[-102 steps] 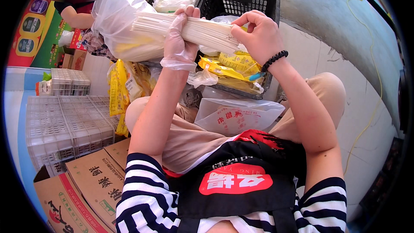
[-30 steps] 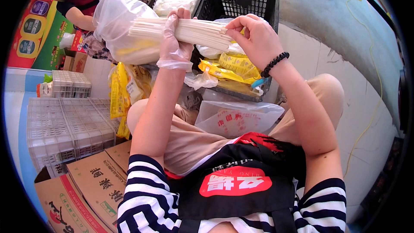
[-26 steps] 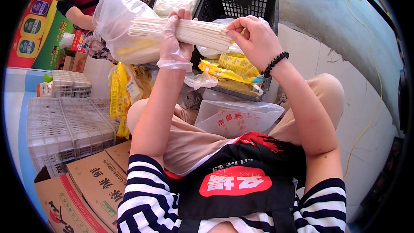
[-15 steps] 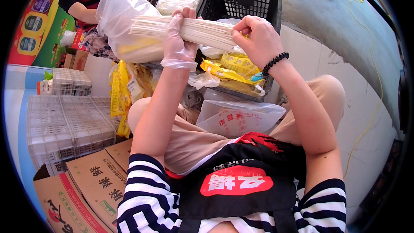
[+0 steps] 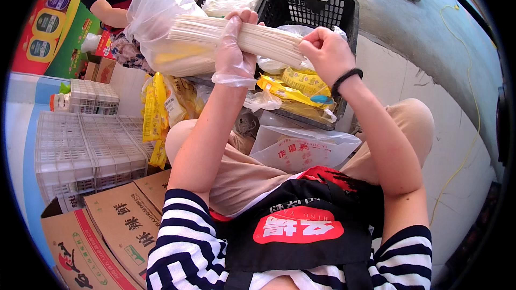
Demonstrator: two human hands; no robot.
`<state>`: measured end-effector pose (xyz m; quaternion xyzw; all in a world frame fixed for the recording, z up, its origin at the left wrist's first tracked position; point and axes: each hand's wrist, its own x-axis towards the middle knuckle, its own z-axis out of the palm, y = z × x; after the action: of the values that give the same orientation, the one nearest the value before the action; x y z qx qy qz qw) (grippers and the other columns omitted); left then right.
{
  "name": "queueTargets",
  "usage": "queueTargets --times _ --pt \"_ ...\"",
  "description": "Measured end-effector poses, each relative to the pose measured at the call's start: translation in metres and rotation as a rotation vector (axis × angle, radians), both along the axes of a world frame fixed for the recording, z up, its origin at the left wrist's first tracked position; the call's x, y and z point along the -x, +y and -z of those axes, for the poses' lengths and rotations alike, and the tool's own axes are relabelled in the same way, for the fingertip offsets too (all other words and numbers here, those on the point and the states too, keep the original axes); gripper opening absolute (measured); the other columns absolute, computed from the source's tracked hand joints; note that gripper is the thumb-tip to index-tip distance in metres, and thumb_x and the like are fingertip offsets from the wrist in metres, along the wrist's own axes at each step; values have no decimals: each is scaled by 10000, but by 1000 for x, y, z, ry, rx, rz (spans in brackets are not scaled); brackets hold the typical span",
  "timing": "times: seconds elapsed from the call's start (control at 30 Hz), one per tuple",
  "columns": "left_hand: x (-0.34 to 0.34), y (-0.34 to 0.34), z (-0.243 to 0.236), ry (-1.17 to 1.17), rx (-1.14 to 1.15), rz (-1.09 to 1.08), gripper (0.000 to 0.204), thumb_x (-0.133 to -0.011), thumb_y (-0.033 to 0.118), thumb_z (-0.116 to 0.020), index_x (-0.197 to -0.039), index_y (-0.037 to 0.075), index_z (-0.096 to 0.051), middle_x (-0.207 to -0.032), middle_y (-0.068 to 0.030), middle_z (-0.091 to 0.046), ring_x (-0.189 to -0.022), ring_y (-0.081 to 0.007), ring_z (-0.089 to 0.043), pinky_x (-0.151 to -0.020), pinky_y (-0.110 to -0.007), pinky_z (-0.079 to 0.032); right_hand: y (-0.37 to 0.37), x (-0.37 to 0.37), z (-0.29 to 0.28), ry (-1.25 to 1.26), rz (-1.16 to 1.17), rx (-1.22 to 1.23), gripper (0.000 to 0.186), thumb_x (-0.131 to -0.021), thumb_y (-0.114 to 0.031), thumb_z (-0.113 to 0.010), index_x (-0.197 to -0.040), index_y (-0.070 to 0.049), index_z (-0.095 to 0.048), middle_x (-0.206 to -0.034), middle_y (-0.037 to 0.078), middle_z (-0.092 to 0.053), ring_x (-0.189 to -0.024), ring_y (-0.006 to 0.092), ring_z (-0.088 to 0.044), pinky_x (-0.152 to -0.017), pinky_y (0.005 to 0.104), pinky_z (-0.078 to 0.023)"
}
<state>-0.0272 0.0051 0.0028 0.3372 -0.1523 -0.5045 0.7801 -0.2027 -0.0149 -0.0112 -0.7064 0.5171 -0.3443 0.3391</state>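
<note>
A bundle of long, thin, off-white sticks (image 5: 266,41) lies crosswise in front of me, above the crates. My left hand (image 5: 235,53), in a clear disposable glove, is wrapped round its middle. My bare right hand (image 5: 328,53), with a black band at the wrist, pinches the bundle's right end; its fingertips are partly hidden. A large translucent plastic bag (image 5: 156,8) bulges behind the bundle's left end. Below the right end, yellow packets (image 5: 293,88) rest in a black crate (image 5: 352,21).
A white bag with red print (image 5: 301,147) lies by my legs. At left are yellow packages (image 5: 156,110), white plastic baskets (image 5: 91,150) and cardboard boxes (image 5: 121,217). A person (image 5: 110,11) is at the far left. A yellow cord (image 5: 468,80) runs along the floor at right.
The whole view has shifted slightly right and down. My left hand keeps its hold; my right fingers have curled in more tightly at the bundle's right end, and that wrist has turned.
</note>
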Motion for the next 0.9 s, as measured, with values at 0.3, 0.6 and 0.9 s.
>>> queueTargets --times 0.3,0.6,0.9 --pt "-9 -6 -1 6 13 -26 152 -911 108 -514 -1061 85 -500 -1051 -81 -591 -1021 -224 -582 -913 -428 -478 -11 16 2 -270 -115 -52 205 -795 -246 -629 -877 -63 -670 -781 60 -663 -676 149 -619 -646 273 -489" --pt "-23 -4 -7 89 48 -43 142 -900 88 -523 -1042 78 -524 -1060 -75 -600 -1035 -217 -579 -949 -436 -453 -7 26 -3 57 -113 88 191 -803 -226 -628 -932 -99 -692 -802 112 -671 -742 208 -648 -670 296 -498" --pt "-25 -6 -3 149 93 6 141 -897 74 -520 -1037 75 -535 -1056 -67 -607 -1017 -205 -589 -968 -435 -436 -7 22 -14 -436 -324 -228 264 -842 -259 -639 -931 -13 -678 -816 22 -674 -777 62 -610 -686 210 -476"
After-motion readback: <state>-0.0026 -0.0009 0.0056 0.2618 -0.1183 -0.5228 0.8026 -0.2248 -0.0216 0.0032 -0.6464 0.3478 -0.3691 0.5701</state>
